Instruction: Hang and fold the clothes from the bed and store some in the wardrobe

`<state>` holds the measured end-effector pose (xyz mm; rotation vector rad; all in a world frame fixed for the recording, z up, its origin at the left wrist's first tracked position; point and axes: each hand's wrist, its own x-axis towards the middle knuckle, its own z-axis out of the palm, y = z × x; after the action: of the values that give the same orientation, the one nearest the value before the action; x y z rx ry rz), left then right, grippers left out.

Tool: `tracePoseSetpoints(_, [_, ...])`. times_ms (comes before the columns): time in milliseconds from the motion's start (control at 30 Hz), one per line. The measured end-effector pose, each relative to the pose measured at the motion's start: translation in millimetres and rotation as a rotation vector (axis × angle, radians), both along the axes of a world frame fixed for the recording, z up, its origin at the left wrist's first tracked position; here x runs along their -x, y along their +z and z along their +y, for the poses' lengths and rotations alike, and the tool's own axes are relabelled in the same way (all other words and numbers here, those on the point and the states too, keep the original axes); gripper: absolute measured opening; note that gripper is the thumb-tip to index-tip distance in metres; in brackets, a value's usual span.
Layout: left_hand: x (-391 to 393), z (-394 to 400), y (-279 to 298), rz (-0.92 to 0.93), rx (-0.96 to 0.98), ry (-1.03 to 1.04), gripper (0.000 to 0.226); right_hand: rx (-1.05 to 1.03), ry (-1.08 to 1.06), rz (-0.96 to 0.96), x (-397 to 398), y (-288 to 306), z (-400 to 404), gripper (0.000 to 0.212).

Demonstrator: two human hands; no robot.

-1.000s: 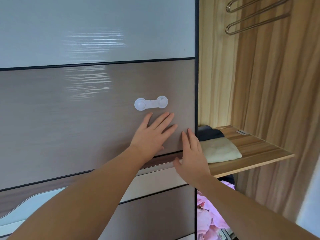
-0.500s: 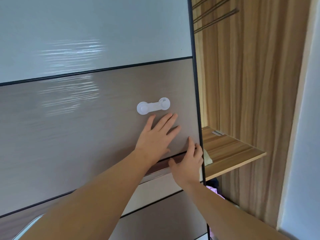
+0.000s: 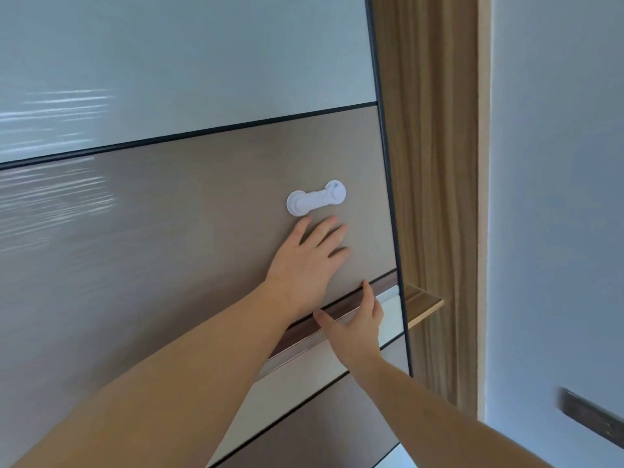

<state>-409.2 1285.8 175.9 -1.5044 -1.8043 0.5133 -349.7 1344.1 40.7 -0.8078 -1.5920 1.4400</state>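
At the wardrobe front: you stand close, both hands on the sliding door [image 3: 202, 248].
Left hand [image 3: 305, 261]: flat, fingers straight and spread, palm pressed on the brown panel just below the white child lock [image 3: 315, 198].
Right hand [image 3: 356, 324]: fingers straight, laid along the dark handle strip [image 3: 341, 307]; grips nothing.
Task thing: no clothes in view; the wardrobe is almost shut, only a narrow gap showing the wooden shelf [image 3: 423, 300] corner.
Handling: door looks big, stiff, glossy, likely slippery under a flat palm; the handle strip is your better hold.
Around: wooden frame [image 3: 483, 197] and pale wall [image 3: 557, 197] right of the gap.
In the way: nothing seen in the gap; mind your right fingers near the door edge.
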Motion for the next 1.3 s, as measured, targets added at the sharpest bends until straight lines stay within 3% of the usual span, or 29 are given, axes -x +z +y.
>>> tracePoseSetpoints(267, [-15, 101, -3, 0.018, -0.056, -0.131, 0.059, 0.049, -0.041, 0.044, -25, 1, 92, 0.102])
tracePoseSetpoints(567, [-34, 186, -2, 0.11, -0.024, -0.124, 0.059, 0.067, -0.067, 0.037, -43, 1, 162, 0.086])
tracePoseSetpoints(1067, [-43, 221, -3, 0.088, -0.018, -0.171, 0.053, 0.05, -0.08, -0.025, -52, 3, 193, 0.083])
tracePoseSetpoints(1167, [-43, 215, 0, -0.061, -0.012, -0.262, 0.047, 0.018, -0.072, -0.163, -64, 8, 188, 0.08])
tracePoseSetpoints(1300, [-44, 187, 0, -0.224, -0.019, -0.327, 0.041, -0.294, -0.088, -0.598, -100, 15, 177, 0.079])
